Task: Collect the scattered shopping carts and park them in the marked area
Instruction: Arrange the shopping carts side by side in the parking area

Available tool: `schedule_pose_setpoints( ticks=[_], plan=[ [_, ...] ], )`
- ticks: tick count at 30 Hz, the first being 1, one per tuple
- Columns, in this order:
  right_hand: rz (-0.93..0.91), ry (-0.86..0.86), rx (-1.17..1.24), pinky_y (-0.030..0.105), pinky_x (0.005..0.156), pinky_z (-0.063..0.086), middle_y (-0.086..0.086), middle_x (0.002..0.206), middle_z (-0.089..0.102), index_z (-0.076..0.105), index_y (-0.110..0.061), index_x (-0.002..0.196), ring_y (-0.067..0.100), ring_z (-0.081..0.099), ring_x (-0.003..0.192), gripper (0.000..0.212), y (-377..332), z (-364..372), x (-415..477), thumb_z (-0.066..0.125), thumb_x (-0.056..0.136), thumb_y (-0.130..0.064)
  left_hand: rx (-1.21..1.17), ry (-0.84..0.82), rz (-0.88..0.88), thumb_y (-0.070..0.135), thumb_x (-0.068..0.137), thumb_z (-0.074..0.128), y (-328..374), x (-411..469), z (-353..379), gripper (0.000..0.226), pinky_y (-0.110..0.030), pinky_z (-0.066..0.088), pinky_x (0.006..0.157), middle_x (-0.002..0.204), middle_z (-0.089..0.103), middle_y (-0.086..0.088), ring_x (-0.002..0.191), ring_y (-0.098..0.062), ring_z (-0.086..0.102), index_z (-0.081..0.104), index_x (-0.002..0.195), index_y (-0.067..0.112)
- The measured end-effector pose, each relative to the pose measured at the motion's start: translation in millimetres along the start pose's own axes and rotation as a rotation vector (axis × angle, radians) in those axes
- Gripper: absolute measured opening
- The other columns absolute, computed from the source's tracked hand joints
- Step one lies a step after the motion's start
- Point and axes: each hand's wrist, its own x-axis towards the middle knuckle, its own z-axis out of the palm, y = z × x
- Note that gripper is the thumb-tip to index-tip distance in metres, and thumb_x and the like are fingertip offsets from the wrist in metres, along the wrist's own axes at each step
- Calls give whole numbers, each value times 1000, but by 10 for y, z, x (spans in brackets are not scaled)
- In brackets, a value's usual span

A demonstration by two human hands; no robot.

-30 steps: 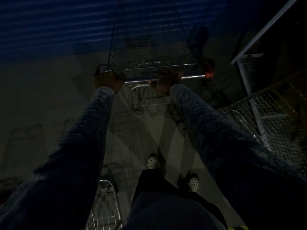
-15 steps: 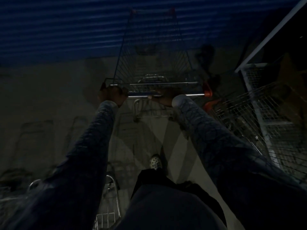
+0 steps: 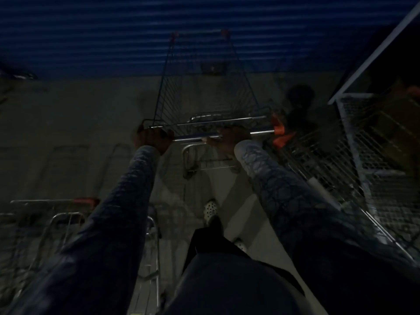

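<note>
Head view, dim light. Well to the left of your grip, and nearer your body, stood a parked cart (image 3: 45, 214), its orange handle end (image 3: 87, 200) beside your left sleeve (image 3: 118, 212). Your left hand (image 3: 153, 139) was curled round the left end of the handle bar (image 3: 193, 136) of the shopping cart (image 3: 218, 120). Your right hand (image 3: 228, 140) gripped the same bar further right, fingers wrapped over it. A bare stretch of bar showed between the two hands. Right of your right hand the bar ran on to an orange end cap (image 3: 279, 130). The cart's wire basket (image 3: 204, 92) reached away from the grip toward a blue corrugated wall (image 3: 91, 30), with orange corner caps (image 3: 224, 31) at its far rim. Below the grip, between your sleeves, a spotted shoe (image 3: 210, 209) stood on the pale floor (image 3: 256, 235). Just right of the grip lay another wire cart (image 3: 329, 169), close beside the held one; whether the two touched could not be told. Further right rose a white mesh frame (image 3: 354, 142).
</note>
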Motion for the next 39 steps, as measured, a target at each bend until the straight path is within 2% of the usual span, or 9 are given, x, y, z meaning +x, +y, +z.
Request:
schedule_pose_setpoints(
  ticks=[4,10,13,15,19,24,30,34,39],
  plan=[
    [-38,-17,8,40,114,33,3,146,53,49,-29,143,26,48,135,83,-161,154,-322,31,85,-85,47,4,27,43,100,34,-110,-483,-24,42,-36,18,118,116,70,-6,112,-24,63,70,111,23],
    [-48,-4,-21,42,113,33,1,144,55,50,-34,142,26,49,133,86,-455,482,-759,23,82,-89,88,-33,64,43,96,31,-460,-924,203,42,-44,17,117,115,70,0,112,-21,62,69,106,28],
    [-49,5,-6,45,114,33,0,146,53,51,-37,140,26,49,134,84,-631,617,-989,24,81,-90,77,-34,65,41,96,44,-631,-1134,272,30,-44,16,117,118,69,3,114,-20,61,70,107,30],
    [-52,2,-15,48,116,29,0,152,46,48,-37,143,28,43,139,85,-731,680,-1130,23,81,-90,112,-24,75,41,96,42,-700,-1277,264,34,-42,19,115,116,70,1,113,-20,61,70,107,27],
    [-28,-42,18,49,116,28,2,151,47,48,-33,144,29,43,139,87,-850,755,-1418,26,81,-90,99,-1,72,49,81,11,-757,-1619,187,71,-39,20,116,112,70,-6,109,-23,63,70,108,21],
    [48,-129,139,47,113,35,1,147,51,52,-37,140,28,48,134,100,-890,784,-1768,28,67,-101,28,28,101,48,78,-1,-757,-1964,254,81,-40,17,117,107,72,-12,107,-27,64,67,106,14],
    [242,-41,-21,50,107,41,5,140,58,63,-26,129,32,53,127,132,-929,1032,-2237,12,44,-112,-8,106,171,46,87,11,-786,-2345,486,68,-46,21,116,92,74,-9,91,-28,68,72,89,15],
    [221,-5,-24,49,105,43,-2,131,63,68,-31,121,28,57,122,123,-932,1286,-2387,16,44,-112,-7,116,149,44,88,15,-837,-2699,477,67,-42,17,118,90,74,-13,90,-27,69,73,89,11],
    [125,15,52,45,110,40,-5,147,52,51,-41,140,26,51,132,116,-917,1332,-2905,25,50,-110,-3,83,125,47,91,18,-774,-3224,527,66,-40,19,118,94,75,-8,95,-24,69,76,94,16]
  ],
)
